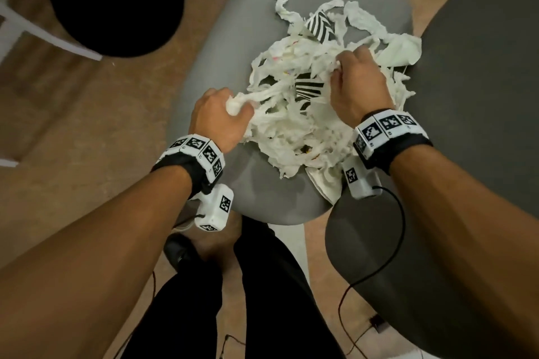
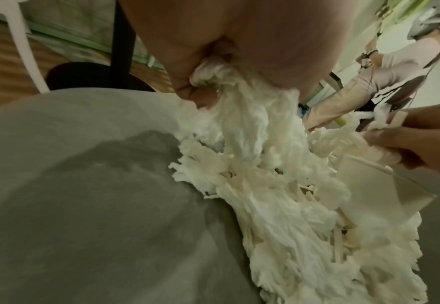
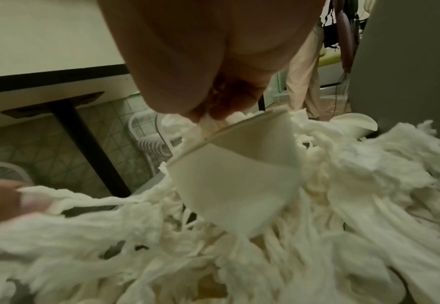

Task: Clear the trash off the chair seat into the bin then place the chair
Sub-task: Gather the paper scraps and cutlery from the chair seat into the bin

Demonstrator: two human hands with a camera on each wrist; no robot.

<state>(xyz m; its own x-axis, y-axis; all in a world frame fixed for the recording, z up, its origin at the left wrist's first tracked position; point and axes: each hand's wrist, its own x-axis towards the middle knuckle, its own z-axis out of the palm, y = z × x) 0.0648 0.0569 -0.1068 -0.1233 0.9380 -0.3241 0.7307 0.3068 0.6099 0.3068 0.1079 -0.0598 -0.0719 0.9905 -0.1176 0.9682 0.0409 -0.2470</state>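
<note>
A tangled heap of torn white tissue paper (image 1: 303, 125) with black-and-white striped scraps (image 1: 320, 25) covers the grey chair seat (image 1: 210, 67). My left hand (image 1: 230, 109) grips a bunched end of tissue (image 2: 213, 80) at the heap's left edge. My right hand (image 1: 347, 73) pinches tissue strands (image 3: 213, 123) near the heap's middle. A crushed white paper cup (image 3: 239, 174) lies in the heap just below the right hand. The round black bin (image 1: 116, 0) stands on the floor at the upper left.
A dark grey chair back (image 1: 481, 96) rises at the right. A white chair leg (image 1: 38, 32) crosses beside the bin. Brown carpet (image 1: 73, 125) lies left of the chair. My black trouser legs (image 1: 262, 285) stand at the chair's front edge, with wires (image 1: 399, 242) hanging.
</note>
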